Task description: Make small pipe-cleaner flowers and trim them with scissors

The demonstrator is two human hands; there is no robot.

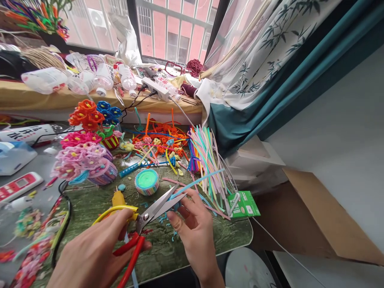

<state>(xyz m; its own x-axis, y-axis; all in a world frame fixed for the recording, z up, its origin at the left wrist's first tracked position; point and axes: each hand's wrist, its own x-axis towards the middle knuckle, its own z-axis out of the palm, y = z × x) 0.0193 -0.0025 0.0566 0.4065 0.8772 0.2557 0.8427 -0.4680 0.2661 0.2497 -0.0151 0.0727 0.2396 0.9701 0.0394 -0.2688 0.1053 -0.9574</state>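
In the head view, the left hand (93, 244) grips the scissors (147, 217) by their red and yellow handles, the blades parted. The right hand (196, 224) pinches a light-blue fuzzy stem (199, 182) between thumb and curled fingers, at the blade tips; whether the metal touches it, I cannot tell. Beyond, on the green table (228, 236), a striped cup (147, 188) stands left of a pastel stem bundle (210, 160), near a green packet (247, 204).

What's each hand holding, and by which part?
Left hand: scissors, by the red and yellow handles. Right hand: light-blue fuzzy stem, near its end by the blades; exact contact partly hidden.
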